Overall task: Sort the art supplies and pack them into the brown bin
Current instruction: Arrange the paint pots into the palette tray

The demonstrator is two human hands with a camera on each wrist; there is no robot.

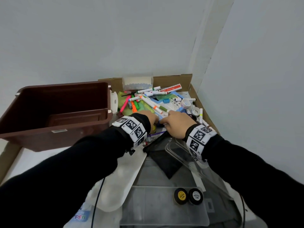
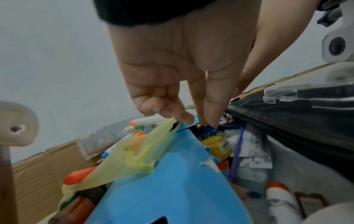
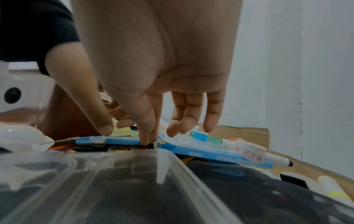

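The bin [image 1: 54, 122] is smooth brown plastic, the tray [image 1: 174, 80] matt cardboard, the lid [image 3: 134, 174] glossy clear plastic.

This looks like a plain indoor room, probably in a home or a small studio set up for craft work; nothing tells which. Two bare pale walls [image 1: 115, 38] meet in a corner at the far right, with no fittings on them. On the surface below lies a flattened cardboard sheet [image 1: 172, 81] covered with hobby clutter: markers [image 1: 148, 90], tape rolls [image 1: 185, 102], a box of coloured pencils [image 3: 220, 156], small paint pots [image 1: 180, 195] near. A brown plastic bin [image 1: 54, 116] stands at the left.
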